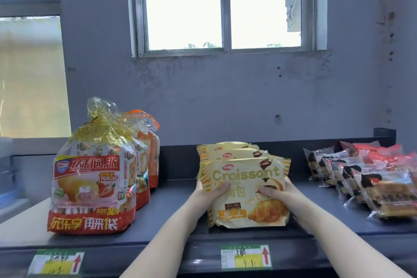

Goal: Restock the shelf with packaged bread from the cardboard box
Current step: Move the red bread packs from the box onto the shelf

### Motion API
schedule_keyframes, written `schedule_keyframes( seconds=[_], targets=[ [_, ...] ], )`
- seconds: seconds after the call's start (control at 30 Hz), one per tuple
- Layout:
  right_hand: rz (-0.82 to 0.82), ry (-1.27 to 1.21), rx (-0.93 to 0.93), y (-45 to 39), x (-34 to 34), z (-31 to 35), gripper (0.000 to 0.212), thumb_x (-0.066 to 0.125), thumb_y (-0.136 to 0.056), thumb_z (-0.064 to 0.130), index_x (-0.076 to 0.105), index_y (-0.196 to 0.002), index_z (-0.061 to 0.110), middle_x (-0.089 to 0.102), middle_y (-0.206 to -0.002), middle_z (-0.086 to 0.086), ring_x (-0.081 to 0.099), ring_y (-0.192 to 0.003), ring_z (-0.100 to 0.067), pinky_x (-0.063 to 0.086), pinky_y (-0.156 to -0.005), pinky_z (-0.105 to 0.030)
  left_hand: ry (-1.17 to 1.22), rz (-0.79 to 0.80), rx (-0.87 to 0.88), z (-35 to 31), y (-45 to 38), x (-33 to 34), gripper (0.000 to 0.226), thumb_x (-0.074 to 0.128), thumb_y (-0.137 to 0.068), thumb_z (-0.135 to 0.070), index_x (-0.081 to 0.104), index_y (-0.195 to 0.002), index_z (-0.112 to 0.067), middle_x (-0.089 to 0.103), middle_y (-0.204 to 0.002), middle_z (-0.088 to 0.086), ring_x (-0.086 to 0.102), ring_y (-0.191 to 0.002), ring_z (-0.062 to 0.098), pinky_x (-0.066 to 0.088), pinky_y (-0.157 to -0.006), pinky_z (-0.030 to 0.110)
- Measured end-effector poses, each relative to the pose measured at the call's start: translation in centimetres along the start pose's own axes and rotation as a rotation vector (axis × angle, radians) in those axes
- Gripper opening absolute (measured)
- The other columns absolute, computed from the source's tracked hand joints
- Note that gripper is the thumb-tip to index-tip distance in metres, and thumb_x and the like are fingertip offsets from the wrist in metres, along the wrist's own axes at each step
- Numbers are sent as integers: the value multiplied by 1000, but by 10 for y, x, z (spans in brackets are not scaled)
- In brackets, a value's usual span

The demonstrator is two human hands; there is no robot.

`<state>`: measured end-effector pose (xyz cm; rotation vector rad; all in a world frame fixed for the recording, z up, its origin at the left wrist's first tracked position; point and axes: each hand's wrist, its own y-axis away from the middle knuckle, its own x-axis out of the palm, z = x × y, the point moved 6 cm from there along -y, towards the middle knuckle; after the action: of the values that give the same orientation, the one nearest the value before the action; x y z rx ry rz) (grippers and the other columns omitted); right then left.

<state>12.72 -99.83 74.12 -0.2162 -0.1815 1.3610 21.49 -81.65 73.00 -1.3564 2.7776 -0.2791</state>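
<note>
both hands' grip, left hand (213,189) and right hand (278,189), holds pale yellow croissant bag (246,192) upright.

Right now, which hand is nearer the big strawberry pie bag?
Left. The left hand holds the croissant pack on its side facing the strawberry pie bag; the right hand grips the pack's far side, further away.

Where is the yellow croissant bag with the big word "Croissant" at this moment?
The yellow croissant bag stands mid-shelf in the head view, gripped by both hands, before similar bags, right of the red strawberry pie bag.
</note>
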Motion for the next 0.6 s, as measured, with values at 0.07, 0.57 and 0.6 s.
schedule_keyframes(
  seconds=[0.07, 0.57, 0.6],
  targets=[
    [6, 13, 0, 0, -1, -2, 116, 94, -25, 44, 47, -127, 16, 71, -111, -5, 69, -99, -22, 57, -74, -29, -24, 8, 5, -3, 1, 2, 93, 83, -55, -48, 41, -136, -25, 68, -120, -4, 65, -109, 16, 52, -95, 33],
    [-224, -299, 33, -56, -44, 20, 79, 24, -90, 67, 24, -150, 16, 25, -156, -5, 29, -142, -24, 23, -116, -48, 211, -237, 92, -32, -35, -40, 95, 32, -75, -80, 12, -151, -27, 12, -160, -4, 12, -147, 19, 11, -119, 50],
    [-235, -347, 43, -63, -47, 18, 78, 23, -91, 66, 26, -149, 14, 26, -156, -6, 30, -141, -26, 24, -115, -50, 225, -274, 76, -29, -41, -44, 86, 32, -81, -74, 15, -150, -26, 14, -159, -2, 16, -146, 21, 15, -118, 51]
  ],
)
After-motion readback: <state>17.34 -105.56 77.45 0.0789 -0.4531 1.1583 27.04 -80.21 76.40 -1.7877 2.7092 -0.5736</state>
